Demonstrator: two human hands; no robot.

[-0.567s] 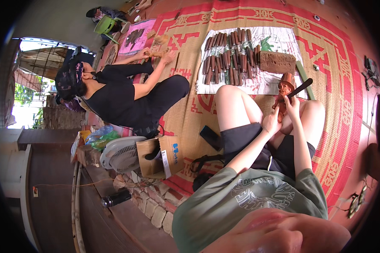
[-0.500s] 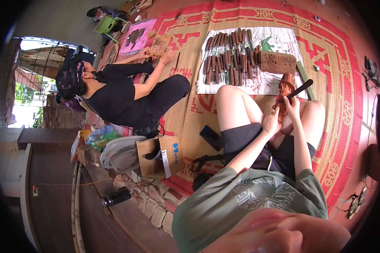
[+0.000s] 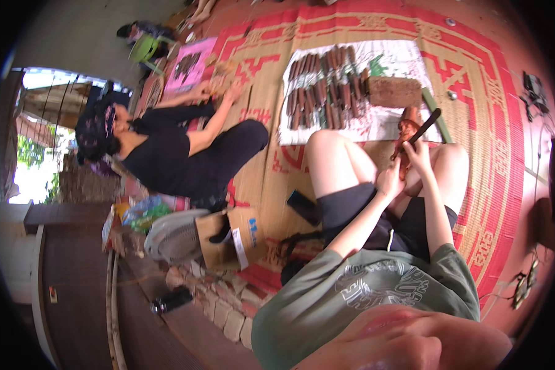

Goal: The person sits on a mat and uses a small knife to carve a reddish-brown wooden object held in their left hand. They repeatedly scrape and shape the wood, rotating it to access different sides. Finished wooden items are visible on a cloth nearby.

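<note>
Between my bent knees I hold a reddish-brown wood carving [image 3: 408,127] with a rounded, worked upper part. My left hand [image 3: 389,180] is closed around its lower end. In my right hand [image 3: 419,155] is a carving tool with a long dark handle [image 3: 427,123], slanting up to the right across the carving. The tool's tip is hidden by my fingers and the wood. Just beyond the carving lies a rough brown block [image 3: 393,92]. Several carving tools [image 3: 327,92] with brown handles lie in rows on a white printed cloth [image 3: 407,52].
A co-worker in black [image 3: 166,148] sits at the left, hands on a pale wooden piece. Nearer are a cardboard box [image 3: 248,237], a grey fan [image 3: 176,237] and a dark phone [image 3: 303,207]. A green strip [image 3: 436,117] lies beside the block on the red-and-tan mat [image 3: 475,185].
The whole view has shifted slightly. My hands keep their hold on the carving and tool, with the tool at nearly the same slant. The co-worker's hands and head have moved a little.
</note>
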